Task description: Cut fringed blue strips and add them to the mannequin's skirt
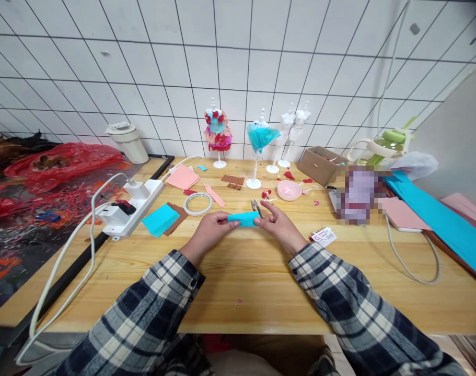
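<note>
Between my two hands, above the wooden table, is a small blue strip of crepe paper (pixel 243 219). My left hand (pixel 214 230) pinches its left end between thumb and fingers. At the other end, the thumb and a finger of my right hand (pixel 277 227) grip the strip, with the index finger raised off it. Just behind the strip lie small thread snips (pixel 256 207), partly hidden by my right hand. To the left are a roll of white tape (pixel 198 203) and a blue paper sheet (pixel 160 220) over a brown one (pixel 177 218).
Small dress-form stands (pixel 254 183) line the wall, one in a colourful paper dress (pixel 218 133). A pink bowl (pixel 289 191), a cardboard box (pixel 318 166) and a blurred-out item (pixel 359 196) are right. A power strip (pixel 138 209) with white cables sits left. Paper scraps (pixel 232 180) lie around.
</note>
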A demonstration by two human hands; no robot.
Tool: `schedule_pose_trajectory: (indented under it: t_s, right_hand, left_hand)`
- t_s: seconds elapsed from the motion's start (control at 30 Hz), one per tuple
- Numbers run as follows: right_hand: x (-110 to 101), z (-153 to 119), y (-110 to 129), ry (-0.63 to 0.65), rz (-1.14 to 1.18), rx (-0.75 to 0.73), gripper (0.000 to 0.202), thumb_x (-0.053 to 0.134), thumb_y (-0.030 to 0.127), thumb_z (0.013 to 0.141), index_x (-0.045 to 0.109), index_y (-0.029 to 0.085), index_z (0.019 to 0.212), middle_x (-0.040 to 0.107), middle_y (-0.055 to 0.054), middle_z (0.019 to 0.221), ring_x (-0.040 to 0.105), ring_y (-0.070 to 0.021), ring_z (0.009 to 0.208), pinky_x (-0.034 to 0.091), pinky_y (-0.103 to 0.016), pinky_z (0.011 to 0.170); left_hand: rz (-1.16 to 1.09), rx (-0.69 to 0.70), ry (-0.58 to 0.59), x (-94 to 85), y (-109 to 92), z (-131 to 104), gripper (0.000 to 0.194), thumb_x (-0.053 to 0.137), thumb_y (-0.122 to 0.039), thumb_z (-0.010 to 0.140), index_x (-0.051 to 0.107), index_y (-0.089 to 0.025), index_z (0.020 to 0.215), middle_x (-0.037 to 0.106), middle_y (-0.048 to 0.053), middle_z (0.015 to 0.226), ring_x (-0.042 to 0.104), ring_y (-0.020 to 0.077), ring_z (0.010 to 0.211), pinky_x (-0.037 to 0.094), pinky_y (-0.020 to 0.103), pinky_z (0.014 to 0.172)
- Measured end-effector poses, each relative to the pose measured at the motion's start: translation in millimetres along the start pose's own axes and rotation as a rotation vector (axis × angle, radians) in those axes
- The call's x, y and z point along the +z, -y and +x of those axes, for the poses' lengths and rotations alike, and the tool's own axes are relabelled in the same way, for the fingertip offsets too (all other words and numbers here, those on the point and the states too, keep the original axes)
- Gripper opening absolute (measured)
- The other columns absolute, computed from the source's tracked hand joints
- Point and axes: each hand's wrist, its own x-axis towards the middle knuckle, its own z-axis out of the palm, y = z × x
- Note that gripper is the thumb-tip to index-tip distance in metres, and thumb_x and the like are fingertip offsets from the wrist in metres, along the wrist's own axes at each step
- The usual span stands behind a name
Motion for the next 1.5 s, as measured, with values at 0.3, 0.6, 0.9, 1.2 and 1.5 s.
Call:
schedule_pose_trajectory:
  t_s: [0.3, 0.6, 0.9, 1.2, 1.5]
  right_hand:
    - [1, -4, 1, 0.129, 0.191, 0.214, 0.04, 0.085, 0.04, 0.055, 0.064, 0.015, 0.078, 0.05, 0.008, 0.041, 0.038, -0.0045, 0.033, 0.029, -0.017, 0.033]
    - [5, -4, -2, 0.048, 0.167, 0.067, 0.038, 0.085, 0.043, 0.058, 0.069, 0.016, 0.08, 0.075, -0.007, 0.077, 0.071, -0.0176, 0.072, 0.055, -0.025, 0.062]
    - [12, -7, 1, -0.059, 0.156, -0.041, 0.049, 0.083, 0.057, 0.053, 0.067, 0.017, 0.076, 0.072, -0.006, 0.075, 0.068, -0.0197, 0.072, 0.058, -0.033, 0.068]
    - [16, -10, 3, -0.065, 0.3, -0.019, 0.047, 0.086, 0.049, 0.052, 0.061, 0.018, 0.077, 0.069, -0.001, 0.07, 0.068, -0.016, 0.067, 0.059, -0.027, 0.062]
    - [18, -12, 2, -0.009, 0.275, -0.064, 0.041, 0.083, 0.051, 0.059, 0.064, 0.018, 0.074, 0.07, 0.0, 0.069, 0.07, -0.0164, 0.067, 0.058, -0.028, 0.065]
  left_hand:
    - [0.101, 0.033, 0.033, 1.2, 1, -2, 0.039, 0.074, -0.051, 0.067, 0.077, -0.016, 0.082, 0.07, 0.001, 0.071, 0.061, 0.0193, 0.07, 0.045, 0.028, 0.066]
    - [0.089, 0.034, -0.019, 4.0, -6, -5, 0.03, 0.073, -0.043, 0.071, 0.077, -0.016, 0.083, 0.074, 0.004, 0.078, 0.064, 0.0201, 0.073, 0.046, 0.028, 0.068]
    - [0.025, 0.128, -0.139, 5.6, -14, -11, 0.036, 0.073, -0.046, 0.074, 0.078, -0.016, 0.093, 0.077, 0.008, 0.094, 0.068, 0.0265, 0.09, 0.051, 0.034, 0.081]
    - [0.009, 0.28, -0.231, 6.7, -13, -13, 0.024, 0.072, -0.036, 0.076, 0.078, -0.017, 0.09, 0.078, 0.006, 0.093, 0.071, 0.0228, 0.087, 0.054, 0.032, 0.081]
    - [-0.039, 0.313, -0.256, 5.6, -11, -13, 0.023, 0.072, -0.037, 0.077, 0.077, -0.017, 0.087, 0.078, 0.007, 0.09, 0.071, 0.023, 0.086, 0.054, 0.033, 0.081]
